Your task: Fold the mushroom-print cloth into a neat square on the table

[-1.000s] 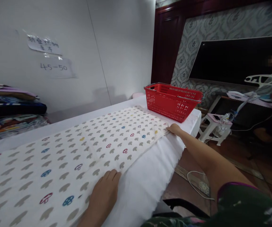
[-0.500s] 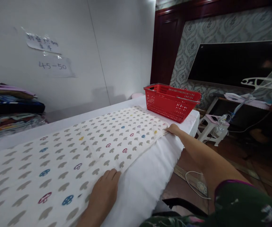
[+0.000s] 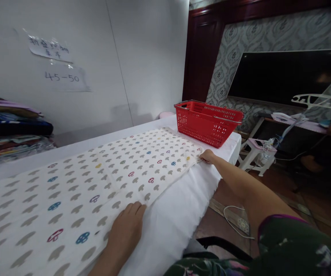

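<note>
A long cream cloth [image 3: 107,174] printed with grey, red, blue and yellow mushroom shapes lies spread flat over the table. At its far right corner, my right hand [image 3: 207,156] pinches the edge between thumb and fingers. Closer to me, my left hand [image 3: 127,226] rests on the near edge, its fingers together and curled down over the fabric. The fingertips and thumb of that hand are hidden. Faint crease lines run across the cloth, and a small dark spot shows beside my left wrist.
A red plastic basket [image 3: 208,124] with metal handles stands beyond the cloth's far end. White fabric [image 3: 179,203] covers the table. Folded textiles [image 3: 12,130] are stacked at left by a white wall. A white stool [image 3: 257,155] and a cable stand right of the table.
The view has shifted very slightly. Both hands keep their places on the cloth's edge, and the cloth lies as before.
</note>
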`<state>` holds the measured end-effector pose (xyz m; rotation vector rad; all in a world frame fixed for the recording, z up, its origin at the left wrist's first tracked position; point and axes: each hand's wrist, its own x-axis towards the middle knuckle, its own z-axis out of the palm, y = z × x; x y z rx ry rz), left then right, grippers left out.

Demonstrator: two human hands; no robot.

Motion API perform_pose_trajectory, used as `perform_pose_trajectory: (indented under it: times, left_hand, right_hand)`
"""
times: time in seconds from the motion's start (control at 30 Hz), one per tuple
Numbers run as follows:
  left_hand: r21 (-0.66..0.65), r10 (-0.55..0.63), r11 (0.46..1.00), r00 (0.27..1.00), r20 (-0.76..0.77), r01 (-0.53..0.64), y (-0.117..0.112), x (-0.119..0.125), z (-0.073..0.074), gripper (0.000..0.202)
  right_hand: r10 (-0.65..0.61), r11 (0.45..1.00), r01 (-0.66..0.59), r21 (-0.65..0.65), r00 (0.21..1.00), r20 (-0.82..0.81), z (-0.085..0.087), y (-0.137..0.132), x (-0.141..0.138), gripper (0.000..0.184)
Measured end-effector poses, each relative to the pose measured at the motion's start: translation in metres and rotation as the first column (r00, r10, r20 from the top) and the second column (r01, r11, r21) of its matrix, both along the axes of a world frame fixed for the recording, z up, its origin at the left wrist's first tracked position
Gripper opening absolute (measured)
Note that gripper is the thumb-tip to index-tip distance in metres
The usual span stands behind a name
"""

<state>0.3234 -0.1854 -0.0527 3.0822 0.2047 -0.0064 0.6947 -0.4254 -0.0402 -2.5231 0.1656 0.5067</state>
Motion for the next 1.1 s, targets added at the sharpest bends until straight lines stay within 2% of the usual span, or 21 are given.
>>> perform_pose_trajectory:
  times: [0.23,0.57,0.83,1.1]
  left_hand:
    - [0.002,-0.013,1.0,0.999,0.035,0.013,0.002,-0.001,-0.003,0.042]
    - [-0.005,-0.01,1.0,0.999,0.038,0.01,0.001,0.0,-0.002,0.041]
    - [-0.022,0.016,1.0,1.0,-0.012,-0.017,0.0,0.001,0.002,0.042]
    - [-0.029,0.005,1.0,1.0,0.027,-0.004,-0.001,-0.002,0.003,0.044]
  right_hand:
    - [-0.046,0.997,0.047,0.064,0.999,-0.006,0.002,-0.016,0.001,0.029]
    - [-0.081,0.989,0.085,0.12,0.996,-0.041,0.001,-0.016,-0.003,0.028]
    - [-0.121,0.987,0.125,0.098,0.992,-0.044,0.005,-0.014,0.002,0.027]
    - [-0.114,0.991,0.112,0.066,0.993,0.016,0.001,-0.007,0.009,0.028]
